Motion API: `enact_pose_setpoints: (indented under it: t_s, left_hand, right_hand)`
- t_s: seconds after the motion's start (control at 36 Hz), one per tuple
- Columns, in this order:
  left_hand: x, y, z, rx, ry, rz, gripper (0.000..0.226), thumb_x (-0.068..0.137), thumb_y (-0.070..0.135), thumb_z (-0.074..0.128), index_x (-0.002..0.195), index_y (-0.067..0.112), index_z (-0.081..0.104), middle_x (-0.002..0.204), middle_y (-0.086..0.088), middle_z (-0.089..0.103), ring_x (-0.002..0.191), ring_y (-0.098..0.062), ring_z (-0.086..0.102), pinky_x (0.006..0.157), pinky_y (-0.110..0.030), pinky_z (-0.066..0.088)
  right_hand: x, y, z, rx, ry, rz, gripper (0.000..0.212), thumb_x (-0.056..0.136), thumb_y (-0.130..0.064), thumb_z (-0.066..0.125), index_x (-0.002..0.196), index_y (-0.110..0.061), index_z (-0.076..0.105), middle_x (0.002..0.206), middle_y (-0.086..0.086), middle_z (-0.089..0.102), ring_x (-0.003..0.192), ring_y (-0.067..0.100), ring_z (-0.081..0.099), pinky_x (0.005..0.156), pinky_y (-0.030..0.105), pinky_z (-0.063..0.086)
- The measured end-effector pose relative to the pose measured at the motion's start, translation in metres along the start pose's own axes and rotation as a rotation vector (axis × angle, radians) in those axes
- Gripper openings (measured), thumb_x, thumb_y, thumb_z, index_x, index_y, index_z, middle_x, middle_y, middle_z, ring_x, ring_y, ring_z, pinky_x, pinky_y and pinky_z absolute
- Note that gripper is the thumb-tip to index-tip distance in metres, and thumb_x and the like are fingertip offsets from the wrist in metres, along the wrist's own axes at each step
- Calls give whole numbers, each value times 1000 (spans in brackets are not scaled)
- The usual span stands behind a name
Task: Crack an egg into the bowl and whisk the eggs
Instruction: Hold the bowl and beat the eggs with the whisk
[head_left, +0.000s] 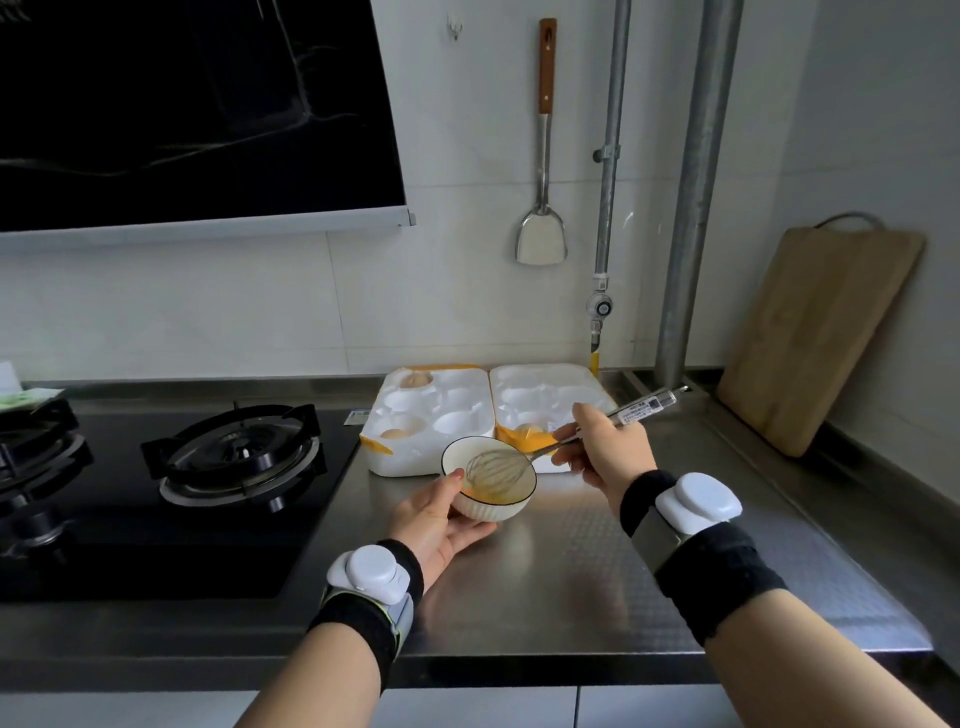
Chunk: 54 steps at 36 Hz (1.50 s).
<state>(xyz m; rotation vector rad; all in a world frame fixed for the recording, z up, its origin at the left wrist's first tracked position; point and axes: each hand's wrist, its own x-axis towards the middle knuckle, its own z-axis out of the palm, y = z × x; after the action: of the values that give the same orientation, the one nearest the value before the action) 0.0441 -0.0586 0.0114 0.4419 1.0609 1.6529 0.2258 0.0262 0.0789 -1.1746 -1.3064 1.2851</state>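
A small white ribbed bowl (506, 506) is tilted toward me above the steel counter, cradled from below and the left by my left hand (436, 522), thumb on its rim. Yellow beaten egg lies in the bowl's low side. My right hand (605, 452) grips the handle of a metal whisk (496, 467), whose wire head sits inside the bowl. Behind the bowl lies a white foam egg tray (467, 400) with an egg at its back left (415, 380) and another at its front left (395, 434). A third egg (527, 430) sits in the right half.
A black gas hob (208, 467) with burners fills the counter's left. A steel spatula (541, 156) hangs on the tiled wall, next to two vertical pipes (696, 182). A wooden cutting board (815, 338) leans at the right. The range hood (197, 114) hangs overhead at left.
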Motion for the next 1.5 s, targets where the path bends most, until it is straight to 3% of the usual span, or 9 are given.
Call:
enact_pose_setpoints:
  t_s: [0.78, 1.03, 1.17, 1.5]
  left_hand:
    - [-1, 0, 0, -27, 12, -1, 23, 89, 13, 72, 102, -4, 63, 109, -26, 67, 90, -48, 71, 66, -52, 62]
    - [-2, 1, 1, -7, 24, -4, 26, 89, 14, 72, 105, -5, 63, 112, -28, 65, 93, -48, 70, 69, -53, 62]
    - [-4, 2, 3, -12, 26, -10, 25, 90, 14, 71, 106, -4, 62, 115, -28, 65, 97, -48, 69, 69, -53, 62]
    - [-6, 2, 3, -1, 16, -1, 23, 91, 13, 69, 106, -4, 63, 118, -29, 64, 100, -48, 68, 72, -54, 61]
  right_hand:
    - [-8, -3, 3, -1, 28, -63, 41, 92, -32, 52, 64, -8, 71, 58, 13, 72, 38, 13, 50, 38, 16, 33]
    - [-7, -6, 1, -48, 10, -93, 39, 93, -24, 50, 66, -4, 69, 50, 10, 68, 33, 11, 51, 35, 13, 33]
    - [-7, -6, 2, -7, -1, -45, 44, 94, -34, 51, 61, -11, 70, 55, 12, 71, 35, 12, 50, 38, 15, 34]
    - [-9, -5, 2, -33, -17, -28, 43, 93, -30, 50, 65, -7, 72, 53, 12, 70, 36, 14, 49, 41, 19, 35]
